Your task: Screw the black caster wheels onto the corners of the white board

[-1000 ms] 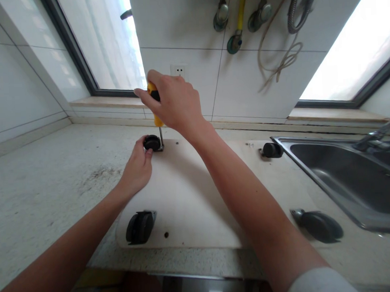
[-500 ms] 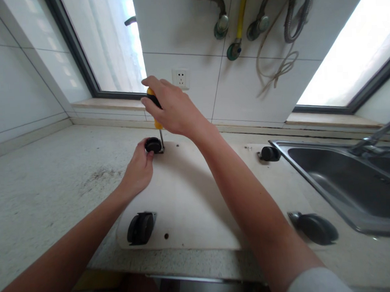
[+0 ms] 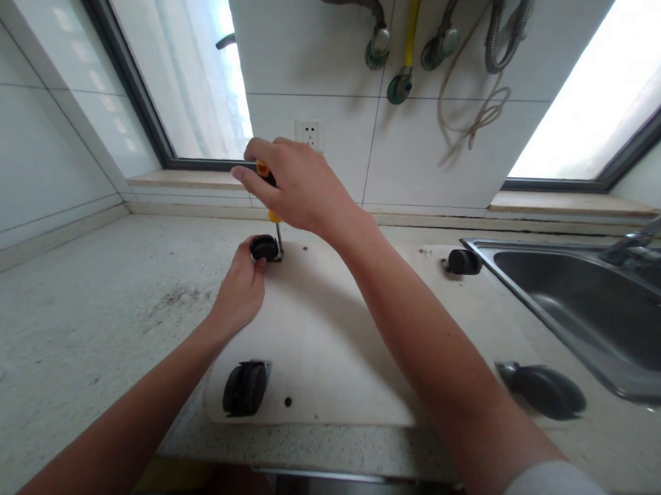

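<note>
My right hand (image 3: 297,179) is closed round the yellow and black handle of a screwdriver (image 3: 274,215), held upright. Its metal shaft reaches down to the mounting plate of a black caster wheel (image 3: 265,247) at the far left corner of a white board (image 3: 336,350). With thumb and fingers, my left hand (image 3: 241,285) grips that caster from the left. Three more black casters sit on the board: one at the near left (image 3: 245,388), one at the far right (image 3: 463,262) and one at the near right (image 3: 545,390). The screw under the tip is too small to make out.
The board lies on a speckled stone countertop (image 3: 116,288), with dark crumbs to its left. On the right is a steel sink (image 3: 560,302) with a faucet (image 3: 640,239). Hoses and valves (image 3: 400,87) and a socket (image 3: 309,134) are on the tiled wall behind.
The right hand has turned slightly on the screwdriver handle, its thumb now farther out to the left. The left hand stays on the caster. The whole view has shifted a little.
</note>
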{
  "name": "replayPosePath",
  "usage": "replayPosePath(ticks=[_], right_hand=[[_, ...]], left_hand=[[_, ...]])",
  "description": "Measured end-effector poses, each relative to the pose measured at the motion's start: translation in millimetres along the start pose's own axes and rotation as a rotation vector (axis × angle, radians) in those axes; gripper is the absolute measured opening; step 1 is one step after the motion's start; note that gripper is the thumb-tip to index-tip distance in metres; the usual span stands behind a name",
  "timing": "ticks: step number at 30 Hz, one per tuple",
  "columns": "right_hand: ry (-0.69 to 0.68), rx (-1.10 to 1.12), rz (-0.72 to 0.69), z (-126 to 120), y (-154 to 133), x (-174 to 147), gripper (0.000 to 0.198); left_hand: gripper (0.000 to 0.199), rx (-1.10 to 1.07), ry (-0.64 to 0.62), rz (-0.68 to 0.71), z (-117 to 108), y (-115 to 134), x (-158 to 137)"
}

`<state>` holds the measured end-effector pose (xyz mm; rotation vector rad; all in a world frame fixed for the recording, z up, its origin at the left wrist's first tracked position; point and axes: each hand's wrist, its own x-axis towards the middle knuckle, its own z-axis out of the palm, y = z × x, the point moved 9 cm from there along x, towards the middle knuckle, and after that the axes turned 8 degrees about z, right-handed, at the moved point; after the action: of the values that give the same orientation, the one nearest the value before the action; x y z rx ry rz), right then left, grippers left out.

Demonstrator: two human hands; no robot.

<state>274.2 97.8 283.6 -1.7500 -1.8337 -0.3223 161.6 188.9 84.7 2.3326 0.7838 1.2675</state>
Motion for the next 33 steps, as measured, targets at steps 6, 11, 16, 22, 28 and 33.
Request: replayPosePath(ticks=[6,11,16,22,28,33], right_hand=[[-0.012,0.004,-0.041,7,-12,-1,0.028],[0.058,-0.052,0.063,3,1,1,0.028],[0.026,0.009,0.07,7,4,2,0.026],[0.071,0.033,0.104,6,8,2,0.021],[0.094,0.029,0.078,5,5,2,0.02],[0.053,0.056,0.102,10,10,4,0.021]], left_hand=[[0.046,-0.012,0.012,0.024,0,2,0],[0.049,-0.001,-0.004,0.016,1,2,0],[0.051,0.012,-0.013,-0.011,1,1,0],[0.052,0.006,-0.022,-0.019,2,2,1],[0.052,0.0,-0.018,-0.016,2,4,1],[0.053,-0.011,-0.013,-0.013,1,2,0]])
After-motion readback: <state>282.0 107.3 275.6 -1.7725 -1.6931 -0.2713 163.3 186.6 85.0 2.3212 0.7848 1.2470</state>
